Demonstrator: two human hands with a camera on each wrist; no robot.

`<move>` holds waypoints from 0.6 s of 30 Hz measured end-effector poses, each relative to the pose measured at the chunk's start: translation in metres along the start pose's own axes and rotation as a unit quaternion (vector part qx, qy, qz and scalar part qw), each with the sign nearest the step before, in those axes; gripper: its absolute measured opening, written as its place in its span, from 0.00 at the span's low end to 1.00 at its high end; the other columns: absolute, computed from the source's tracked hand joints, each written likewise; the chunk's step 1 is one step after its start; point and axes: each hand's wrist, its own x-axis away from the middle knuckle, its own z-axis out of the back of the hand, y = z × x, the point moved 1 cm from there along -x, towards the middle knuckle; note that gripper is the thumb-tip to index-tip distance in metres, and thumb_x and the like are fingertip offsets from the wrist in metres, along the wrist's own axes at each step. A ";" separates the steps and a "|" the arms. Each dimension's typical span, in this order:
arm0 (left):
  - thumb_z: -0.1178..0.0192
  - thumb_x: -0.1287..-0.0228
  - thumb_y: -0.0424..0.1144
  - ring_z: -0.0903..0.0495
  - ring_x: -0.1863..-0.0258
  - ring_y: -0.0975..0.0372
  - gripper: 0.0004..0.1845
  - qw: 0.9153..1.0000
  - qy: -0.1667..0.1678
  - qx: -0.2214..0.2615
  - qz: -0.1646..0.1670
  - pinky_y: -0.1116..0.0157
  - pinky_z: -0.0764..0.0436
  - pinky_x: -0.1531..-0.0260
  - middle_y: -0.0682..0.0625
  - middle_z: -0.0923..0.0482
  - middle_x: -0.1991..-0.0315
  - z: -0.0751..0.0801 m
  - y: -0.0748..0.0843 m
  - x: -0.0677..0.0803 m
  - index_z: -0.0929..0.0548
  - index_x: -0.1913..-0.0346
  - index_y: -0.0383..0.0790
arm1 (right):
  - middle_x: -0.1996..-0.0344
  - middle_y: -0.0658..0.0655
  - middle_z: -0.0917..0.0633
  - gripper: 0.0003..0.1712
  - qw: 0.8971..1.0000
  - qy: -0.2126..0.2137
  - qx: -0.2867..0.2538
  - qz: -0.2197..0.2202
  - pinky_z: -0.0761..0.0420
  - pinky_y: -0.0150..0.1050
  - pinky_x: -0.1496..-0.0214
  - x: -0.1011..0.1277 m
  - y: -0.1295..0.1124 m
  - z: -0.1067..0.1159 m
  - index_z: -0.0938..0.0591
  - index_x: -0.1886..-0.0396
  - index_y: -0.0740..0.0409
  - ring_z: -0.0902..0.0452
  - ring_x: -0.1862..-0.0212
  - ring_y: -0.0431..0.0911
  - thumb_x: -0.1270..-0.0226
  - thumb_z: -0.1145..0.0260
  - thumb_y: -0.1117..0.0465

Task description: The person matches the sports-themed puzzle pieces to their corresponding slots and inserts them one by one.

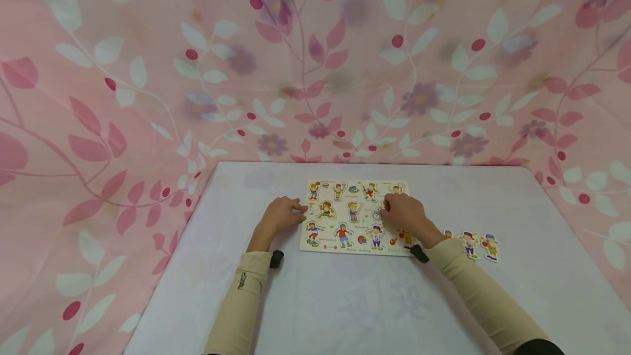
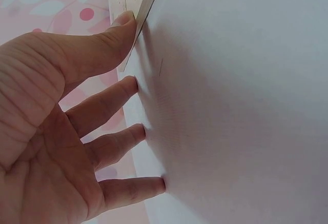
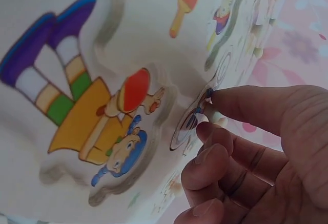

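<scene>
A wooden peg puzzle board (image 1: pixel 355 245) printed with cartoon sports children lies flat on the white table (image 1: pixel 345 300). My left hand (image 1: pixel 299 211) rests beside the board's left edge. In the left wrist view the thumb (image 2: pixel 110 37) touches the board's edge (image 2: pixel 147 1) and the straight fingers press on the table. My right hand (image 1: pixel 385 210) is over the board's right half. It pinches a small puzzle piece (image 3: pixel 188 120) by its peg, tilted up from the board (image 3: pixel 154 34). A piece showing a child with a red paddle (image 3: pixel 102 126) sits in its recess nearby.
Three loose figure pieces (image 1: pixel 475 244) lie on the table to the right of the board. Pink leaf-patterned cloth (image 1: pixel 315 59) hangs behind the table and at both sides. The table's near half (image 1: pixel 355 311) holds only my forearms.
</scene>
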 end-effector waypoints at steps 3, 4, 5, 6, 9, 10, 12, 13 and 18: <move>0.29 0.41 0.40 0.26 0.38 0.45 0.16 1.000 0.001 0.002 0.003 0.50 0.31 0.37 0.43 0.22 0.40 0.001 0.001 0.001 0.12 0.49 0.45 | 0.79 0.53 0.26 0.13 1.000 0.001 0.003 0.000 0.36 0.39 0.75 0.000 0.001 0.000 0.25 0.73 0.55 0.32 0.76 0.47 0.34 0.34 0.54; 0.30 0.41 0.40 0.26 0.38 0.45 0.16 1.000 0.001 0.002 0.004 0.50 0.31 0.37 0.43 0.22 0.40 0.001 0.002 0.001 0.12 0.49 0.45 | 0.78 0.53 0.26 0.13 1.000 0.001 0.005 -0.002 0.36 0.39 0.75 0.000 0.001 0.000 0.25 0.72 0.55 0.31 0.76 0.47 0.34 0.34 0.53; 0.30 0.41 0.40 0.27 0.38 0.45 0.16 1.000 0.001 0.003 0.005 0.50 0.31 0.37 0.43 0.22 0.40 0.001 0.003 0.001 0.12 0.49 0.45 | 0.78 0.53 0.25 0.13 1.000 0.000 0.006 -0.003 0.35 0.39 0.75 0.001 0.002 0.000 0.24 0.72 0.55 0.31 0.76 0.47 0.34 0.34 0.53; 0.30 0.41 0.40 0.27 0.38 0.45 0.16 1.000 0.000 0.003 0.007 0.50 0.32 0.37 0.43 0.22 0.40 0.001 0.003 0.001 0.12 0.49 0.45 | 0.78 0.53 0.24 0.12 1.000 -0.001 0.004 -0.005 0.35 0.40 0.75 0.002 0.002 0.001 0.24 0.71 0.55 0.31 0.76 0.47 0.33 0.34 0.53; 0.30 0.40 0.40 0.27 0.38 0.45 0.16 1.000 -0.002 0.001 0.007 0.50 0.32 0.37 0.43 0.22 0.39 0.001 0.004 0.001 0.12 0.49 0.45 | 0.78 0.52 0.23 0.12 1.000 -0.001 -0.004 -0.011 0.34 0.40 0.76 0.006 0.004 0.004 0.22 0.68 0.55 0.30 0.77 0.47 0.33 0.35 0.51; 0.30 0.41 0.40 0.27 0.38 0.45 0.16 1.000 -0.002 0.002 0.007 0.50 0.32 0.37 0.43 0.23 0.39 0.001 0.004 0.001 0.12 0.49 0.45 | 0.78 0.52 0.23 0.12 1.000 0.001 -0.008 -0.011 0.34 0.39 0.77 0.007 0.004 0.005 0.21 0.66 0.55 0.30 0.77 0.47 0.33 0.35 0.51; 0.30 0.41 0.40 0.27 0.38 0.45 0.16 1.000 -0.003 0.000 0.008 0.50 0.32 0.37 0.43 0.23 0.39 0.000 0.004 0.001 0.12 0.49 0.45 | 0.80 0.51 0.23 0.13 1.000 0.005 -0.014 -0.012 0.34 0.39 0.78 0.010 0.006 0.007 0.21 0.64 0.55 0.31 0.79 0.46 0.32 0.35 0.50; 0.30 0.41 0.40 0.27 0.38 0.45 0.16 1.000 -0.004 -0.001 0.008 0.50 0.31 0.37 0.43 0.22 0.39 0.000 0.003 0.001 0.12 0.49 0.45 | 0.81 0.51 0.24 0.13 1.000 0.008 -0.014 -0.010 0.35 0.38 0.79 0.012 0.007 0.008 0.21 0.63 0.55 0.31 0.79 0.46 0.32 0.35 0.50; 0.30 0.40 0.40 0.26 0.39 0.45 0.16 1.000 -0.002 -0.005 0.005 0.50 0.30 0.38 0.43 0.22 0.39 0.001 0.003 0.001 0.12 0.49 0.45 | 0.82 0.50 0.25 0.13 1.000 0.018 -0.014 0.003 0.37 0.37 0.82 0.019 0.013 0.011 0.22 0.65 0.54 0.33 0.81 0.44 0.31 0.35 0.50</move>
